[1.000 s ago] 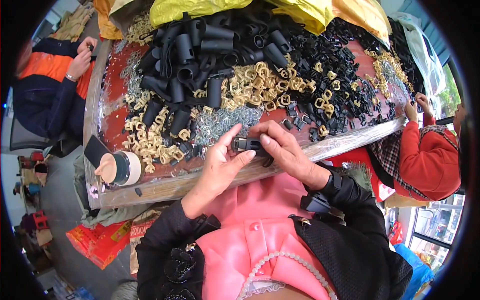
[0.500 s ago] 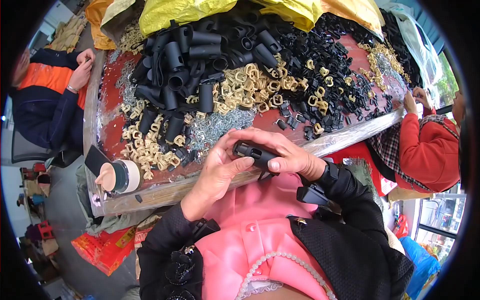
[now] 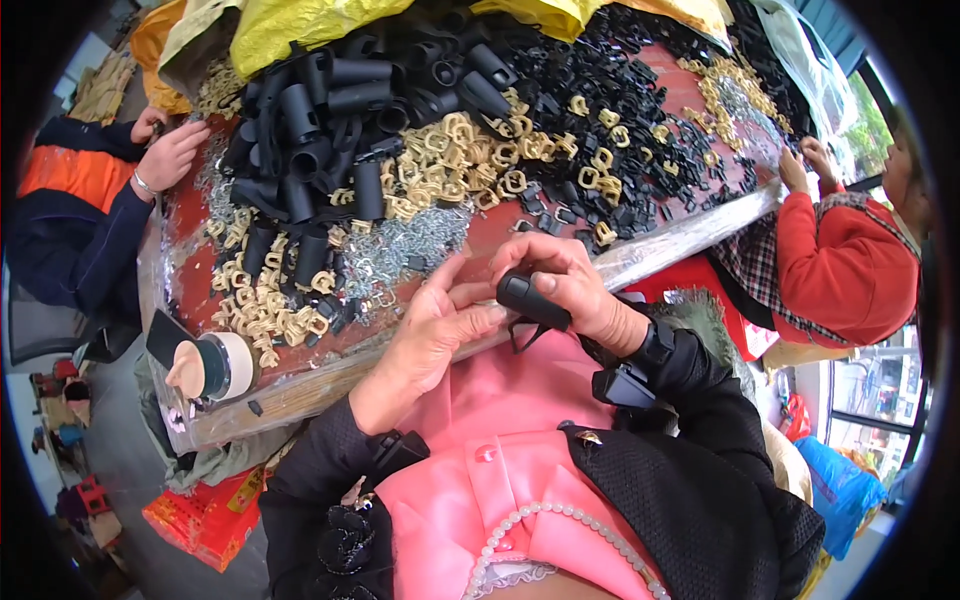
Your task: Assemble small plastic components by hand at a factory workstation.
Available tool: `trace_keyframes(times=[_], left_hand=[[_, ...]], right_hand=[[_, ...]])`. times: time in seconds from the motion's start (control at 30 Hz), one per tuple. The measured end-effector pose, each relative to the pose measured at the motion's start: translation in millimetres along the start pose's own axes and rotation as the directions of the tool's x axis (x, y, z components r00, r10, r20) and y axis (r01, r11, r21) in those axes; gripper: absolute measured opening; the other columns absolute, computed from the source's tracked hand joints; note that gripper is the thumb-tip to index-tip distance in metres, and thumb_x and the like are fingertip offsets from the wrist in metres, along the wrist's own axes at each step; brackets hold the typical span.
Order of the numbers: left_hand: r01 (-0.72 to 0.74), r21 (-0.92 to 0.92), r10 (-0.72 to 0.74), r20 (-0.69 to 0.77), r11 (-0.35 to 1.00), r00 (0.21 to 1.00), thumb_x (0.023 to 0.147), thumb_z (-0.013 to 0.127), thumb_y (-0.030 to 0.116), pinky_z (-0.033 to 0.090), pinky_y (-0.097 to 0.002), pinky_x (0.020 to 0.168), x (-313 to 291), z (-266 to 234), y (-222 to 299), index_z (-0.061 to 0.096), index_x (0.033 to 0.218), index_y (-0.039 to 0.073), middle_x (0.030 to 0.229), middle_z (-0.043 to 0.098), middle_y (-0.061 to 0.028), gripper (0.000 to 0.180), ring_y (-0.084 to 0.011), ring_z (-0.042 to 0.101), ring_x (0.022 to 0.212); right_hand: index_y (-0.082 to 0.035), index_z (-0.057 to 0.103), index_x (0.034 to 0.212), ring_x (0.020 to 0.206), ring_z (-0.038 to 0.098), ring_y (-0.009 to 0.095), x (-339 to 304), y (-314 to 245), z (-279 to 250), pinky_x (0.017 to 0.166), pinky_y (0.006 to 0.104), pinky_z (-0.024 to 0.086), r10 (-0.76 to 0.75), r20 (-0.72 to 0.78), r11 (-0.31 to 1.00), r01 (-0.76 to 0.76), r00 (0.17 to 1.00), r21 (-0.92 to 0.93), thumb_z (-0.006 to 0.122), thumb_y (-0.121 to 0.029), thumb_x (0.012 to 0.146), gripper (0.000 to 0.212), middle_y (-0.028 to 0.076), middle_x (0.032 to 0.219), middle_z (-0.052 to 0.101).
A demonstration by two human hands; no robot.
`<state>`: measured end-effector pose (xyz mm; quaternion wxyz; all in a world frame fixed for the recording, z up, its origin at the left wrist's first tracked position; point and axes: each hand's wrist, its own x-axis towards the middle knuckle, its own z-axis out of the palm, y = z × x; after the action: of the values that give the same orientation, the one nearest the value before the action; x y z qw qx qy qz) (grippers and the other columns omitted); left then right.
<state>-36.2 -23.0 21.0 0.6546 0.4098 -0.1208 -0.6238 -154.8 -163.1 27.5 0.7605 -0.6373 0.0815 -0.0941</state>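
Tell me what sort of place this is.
Probably a small assembly workshop: black tubes and tan rings lie heaped on a shared table, with two other people at its edges.

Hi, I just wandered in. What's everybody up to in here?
A person's right hand holds a black plastic tube-like part, with the left hand close beside it. On the table lie heaped black tubes, beige plastic rings and small silvery pieces. Co-workers sit at both ends, one in navy and orange, one in red sleeves.
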Motion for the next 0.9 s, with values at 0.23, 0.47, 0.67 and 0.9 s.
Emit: trace_keyframes(times=[0.23,0.47,0.67,0.9], left_hand=[[0.043,0.091,-0.046,0.033,0.995,0.998,0.075,0.059,0.006,0.045,-0.0214,0.070,15.0,8.5,7.4,0.020,0.127,0.000,0.100,0.053,-0.0115,0.066,-0.0134,0.055,0.081],[0.073,0.160,-0.096,0.138,0.984,0.986,0.076,0.059,0.010,0.043,-0.0194,0.067,46.0,20.7,-9.0,0.032,0.120,-0.004,0.098,0.055,-0.0094,0.053,-0.0107,0.053,0.078],[0.062,0.215,-0.082,0.086,0.975,0.993,0.078,0.057,0.010,0.045,-0.0198,0.067,50.4,21.6,-10.5,0.040,0.114,-0.001,0.098,0.055,-0.0100,0.041,-0.0109,0.054,0.078],[0.061,0.226,-0.079,0.071,0.972,0.994,0.079,0.056,0.011,0.045,-0.0201,0.066,43.1,24.9,-6.7,0.040,0.113,-0.001,0.098,0.055,-0.0097,0.040,-0.0111,0.055,0.076]], right_hand=[[0.003,0.056,0.083,0.071,0.055,0.015,-95.4,-48.9,-62.5,0.064,0.0251,0.043,0.116,-0.187,0.937,-0.170,0.976,-0.306,0.052,-0.042,0.069,0.047,0.008,0.076,0.058],[0.002,0.057,0.088,0.074,0.058,0.023,-242.7,-70.6,-79.3,0.065,0.0299,0.044,0.364,-0.515,0.066,-0.573,0.776,-0.817,0.064,-0.029,0.068,0.037,0.012,0.082,0.060],[0.001,0.055,0.091,0.074,0.055,0.029,-178.3,-76.7,-98.9,0.064,0.0328,0.043,-0.004,-0.496,0.208,-0.485,0.868,-0.850,0.059,-0.017,0.071,0.027,0.016,0.082,0.056],[-0.001,0.054,0.091,0.069,0.051,0.028,-64.1,-21.5,-192.8,0.062,0.0326,0.041,-0.344,-0.219,-0.095,-0.266,0.913,-0.959,0.055,-0.012,0.073,0.020,0.012,0.077,0.049]])
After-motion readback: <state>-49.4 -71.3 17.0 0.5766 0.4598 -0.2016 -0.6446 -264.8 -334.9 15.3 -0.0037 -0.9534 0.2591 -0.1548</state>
